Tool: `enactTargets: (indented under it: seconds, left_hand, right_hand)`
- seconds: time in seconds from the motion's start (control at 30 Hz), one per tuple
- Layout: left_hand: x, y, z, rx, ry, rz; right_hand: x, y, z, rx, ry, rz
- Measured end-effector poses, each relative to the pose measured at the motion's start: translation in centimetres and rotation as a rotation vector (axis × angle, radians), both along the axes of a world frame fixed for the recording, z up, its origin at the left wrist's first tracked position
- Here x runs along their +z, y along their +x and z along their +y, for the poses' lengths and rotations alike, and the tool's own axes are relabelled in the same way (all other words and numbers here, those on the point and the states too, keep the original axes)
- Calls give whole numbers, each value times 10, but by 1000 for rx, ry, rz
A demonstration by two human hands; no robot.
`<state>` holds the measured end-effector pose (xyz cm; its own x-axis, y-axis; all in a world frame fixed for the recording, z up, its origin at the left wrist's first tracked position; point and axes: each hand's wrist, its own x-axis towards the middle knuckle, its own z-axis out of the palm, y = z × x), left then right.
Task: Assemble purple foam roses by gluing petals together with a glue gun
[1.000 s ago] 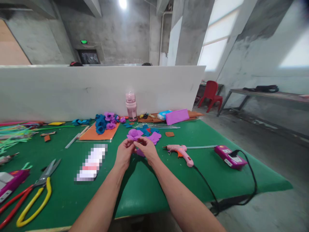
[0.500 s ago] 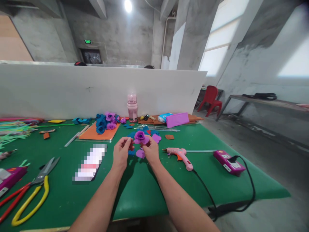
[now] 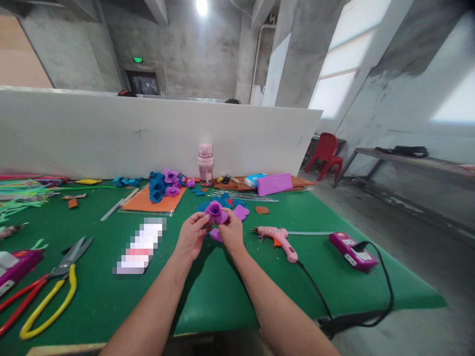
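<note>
Both hands pinch one purple foam rose (image 3: 216, 211): left hand (image 3: 192, 237) closed at its 8 o'clock, right hand (image 3: 232, 231) closed at 4 o'clock. Step in hand, as judged: petal shaping; next calls for the pink plastic glue gun (image 3: 276, 234) at 3 o'clock

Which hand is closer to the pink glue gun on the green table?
The right hand. It holds the purple flower, with the pink glue gun lying just to its right on the table. The left hand is on the flower's far side, farther away.

Two bare forearms reach into view from the bottom edge; no sleeve covers either arm as far up as the edge shows; the left hand (image 3: 192, 236) and the right hand (image 3: 232, 233) are ungloved; no ring, watch or bracelet shows on the fingers and wrists in sight.
</note>
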<state>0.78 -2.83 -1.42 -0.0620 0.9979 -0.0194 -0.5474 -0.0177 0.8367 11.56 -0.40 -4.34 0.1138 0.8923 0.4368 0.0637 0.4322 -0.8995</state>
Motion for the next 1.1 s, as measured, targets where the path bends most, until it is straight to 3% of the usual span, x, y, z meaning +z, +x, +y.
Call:
enactTargets:
  seconds: [0.33,0.5,0.77,0.93,1.1]
  left_hand:
    - [0,0,0,3,-64,-36]
    - [2,0,-1,-2,-103,-27]
    - [0,-1,-2,6,-78,49]
    - [0,3,-2,69,47,167]
    - [-1,3,-1,61,53,178]
  right_hand:
    - [3,-5,0,145,-112,300]
    - [2,-3,1,110,-67,225]
    - [0,-1,-1,-32,-2,-79]
    - [1,-1,-3,23,-31,-16]
    - [-1,0,-1,7,-10,-29]
